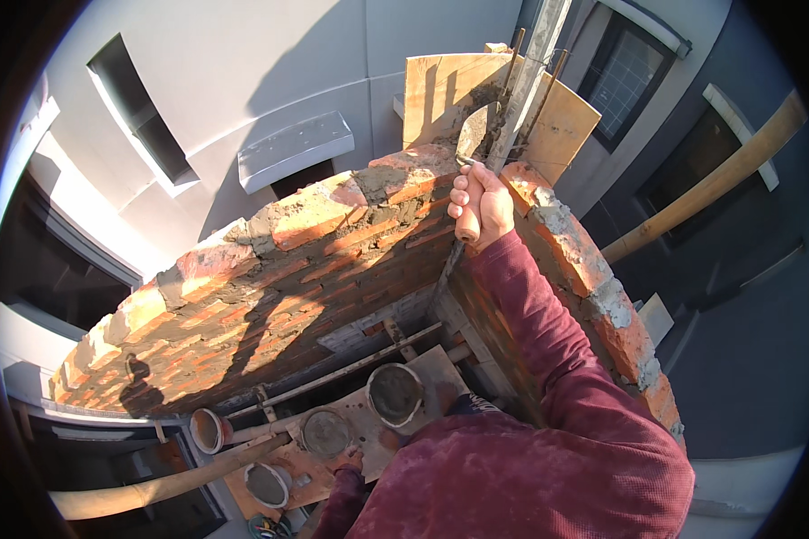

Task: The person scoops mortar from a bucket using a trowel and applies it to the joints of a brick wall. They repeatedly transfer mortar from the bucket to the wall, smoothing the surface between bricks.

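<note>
Fingers of the right hand were wrapped around a wooden handle, with the thumb seeming to lie forward along it. Largest about the person, a rough red brick wall curved across the left side and turned at a far corner into a second run on the right. Below, on the near side, a plank platform carried a large round tub and a shallower round pan, both with grey mortar in them. Two pale wooden panels stood behind the far corner, and a light upright post rose in front of them between thin rods. The left hand was low and near, just beside the pan; whether its fingers held anything could not be told. Smallest of these, the trowel was at the far corner, left of the post, its blade pointing away from the person, close to dark mortar smeared on the panel.

For good work there, a firm but supple wrist probably mattered most, with the blade angled to press mortar into the corner rather than scrape it off. Keeping the edge clear of the post and rods seemed wise, as did a balanced stance during so long a reach.
</note>
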Tool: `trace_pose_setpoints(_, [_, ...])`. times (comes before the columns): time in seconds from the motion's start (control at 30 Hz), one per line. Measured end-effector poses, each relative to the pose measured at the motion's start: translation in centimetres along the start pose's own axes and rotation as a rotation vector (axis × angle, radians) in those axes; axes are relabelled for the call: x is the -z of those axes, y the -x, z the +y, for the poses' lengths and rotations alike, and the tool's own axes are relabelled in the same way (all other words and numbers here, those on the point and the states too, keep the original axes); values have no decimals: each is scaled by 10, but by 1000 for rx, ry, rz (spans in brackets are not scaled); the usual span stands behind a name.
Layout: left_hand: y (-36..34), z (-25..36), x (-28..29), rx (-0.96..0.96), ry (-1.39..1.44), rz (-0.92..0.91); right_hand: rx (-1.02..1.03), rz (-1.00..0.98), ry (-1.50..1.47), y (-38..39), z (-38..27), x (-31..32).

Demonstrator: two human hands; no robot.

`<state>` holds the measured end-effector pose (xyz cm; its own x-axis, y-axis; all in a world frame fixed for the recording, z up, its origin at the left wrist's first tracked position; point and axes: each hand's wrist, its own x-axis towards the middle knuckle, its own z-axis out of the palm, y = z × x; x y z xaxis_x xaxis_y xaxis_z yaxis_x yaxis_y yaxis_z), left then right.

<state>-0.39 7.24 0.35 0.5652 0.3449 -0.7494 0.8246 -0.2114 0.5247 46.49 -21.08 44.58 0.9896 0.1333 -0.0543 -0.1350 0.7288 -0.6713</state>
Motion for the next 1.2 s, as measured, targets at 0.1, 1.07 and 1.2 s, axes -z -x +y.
trace_pose_setpoints(0.1, [3, 17, -2, -26, 17, -8, 82, 39, -201, -29, -1, -1])
trace_pose_setpoints(1.07, [17, -65, -163, 250, -253, -210, -669, -984, 2702, 136, 561, 452])
trace_pose_setpoints(1.2, [11, -78, -166, 209, -205, -99, -936, -1165, 2590, 149, 608, 473])
